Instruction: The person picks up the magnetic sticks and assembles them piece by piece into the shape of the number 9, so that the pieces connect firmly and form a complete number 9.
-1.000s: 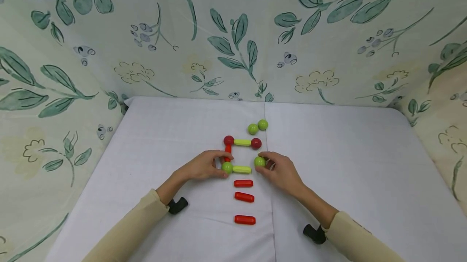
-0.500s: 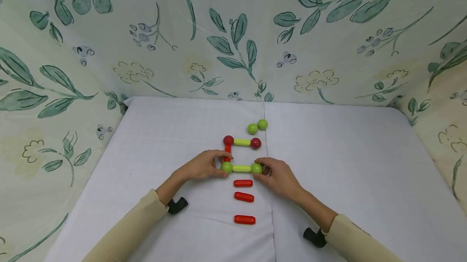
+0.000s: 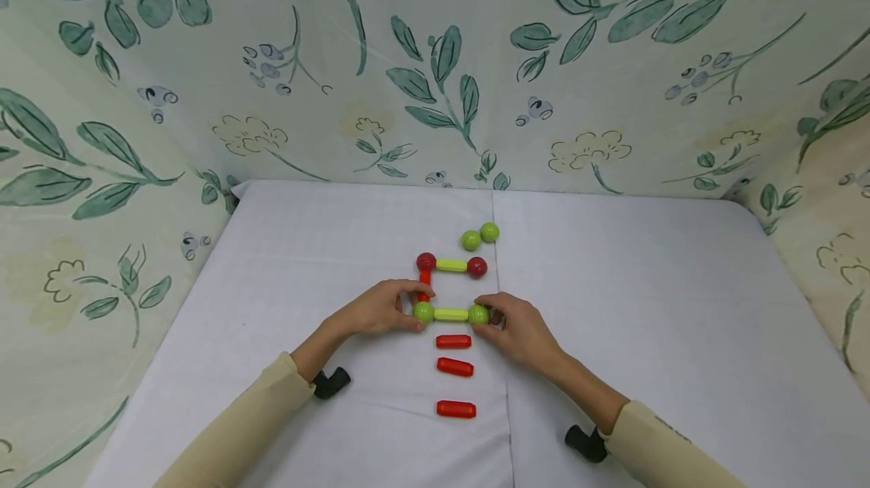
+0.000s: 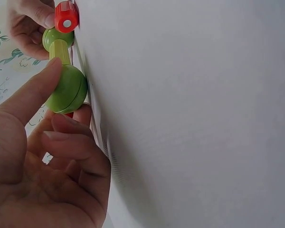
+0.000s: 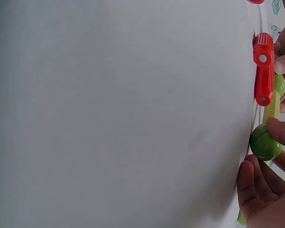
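A yellow-green rod (image 3: 451, 314) lies between two green balls and touches both. My left hand (image 3: 381, 308) pinches the left green ball (image 3: 424, 312), with its thumb on the near side; one finger reaches beside the upright red rod (image 3: 424, 276). At the other end, my right hand (image 3: 522, 328) holds the right green ball (image 3: 479, 314) between thumb and fingers. The red rod leads up to a red ball (image 3: 426, 261), from which an upper yellow-green rod (image 3: 451, 265) runs to a second red ball (image 3: 477, 267). In the left wrist view, the thumb lies on the green ball (image 4: 69, 90).
Several loose parts lie on the white cloth (image 3: 306, 223). Two spare green balls (image 3: 479, 236) sit behind the joined shape. Nearer me are a red rod (image 3: 453, 341), a slightly slanted one (image 3: 455, 367) and a third (image 3: 456, 409). Patterned fabric (image 3: 435, 95) rises behind.
My right hand has brought its green ball left and nearer me, against the free end of the yellow-green rod. My left hand has stayed in place.
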Tool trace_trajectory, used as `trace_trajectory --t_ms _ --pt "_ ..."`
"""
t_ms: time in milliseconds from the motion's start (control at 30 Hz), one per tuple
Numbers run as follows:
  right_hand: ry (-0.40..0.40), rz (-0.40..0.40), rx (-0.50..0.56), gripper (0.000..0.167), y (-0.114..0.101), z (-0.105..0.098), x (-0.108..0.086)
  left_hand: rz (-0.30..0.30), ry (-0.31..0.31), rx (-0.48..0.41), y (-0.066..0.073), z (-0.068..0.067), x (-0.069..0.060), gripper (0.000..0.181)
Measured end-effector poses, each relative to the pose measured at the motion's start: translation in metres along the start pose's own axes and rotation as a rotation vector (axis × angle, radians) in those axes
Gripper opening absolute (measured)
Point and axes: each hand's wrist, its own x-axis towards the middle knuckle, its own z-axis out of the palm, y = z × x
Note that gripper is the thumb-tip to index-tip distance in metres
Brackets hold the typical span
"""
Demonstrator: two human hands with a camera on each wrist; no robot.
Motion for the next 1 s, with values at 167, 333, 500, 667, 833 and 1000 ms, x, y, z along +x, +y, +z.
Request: trace_trajectory --t_ms 167,333,500,667,833,1000 --pt "0.005 0.006 -0.012 0.04 -0.001 0.0 -0.001 -0.003 0.001 0.0 0.0 0.001 0.0 0.048" --pt "0.053 -0.021 -0.012 0.038 -0.01 -0.006 -0.007 0.008 -0.003 -0.001 0.001 0.001 0.0 0.048" --pt "0.029 -0.091 0.105 0.031 -0.02 -0.014 -0.014 0.022 0.003 0.001 0.001 0.001 -0.001 0.048" --pt "-0.052 -0.07 0.166 0.03 -0.021 -0.005 -0.016 0.039 0.004 0.0 0.0 0.0 -0.001 0.048" --pt "-0.084 -0.04 0.151 0.03 -0.021 0.009 -0.016 0.043 0.003 0.0 -0.001 0.0 0.0 0.048" --pt "-0.09 -0.03 0.128 0.028 -0.022 0.014 -0.017 0.031 0.006 -0.005 0.001 -0.001 0.0 0.047"
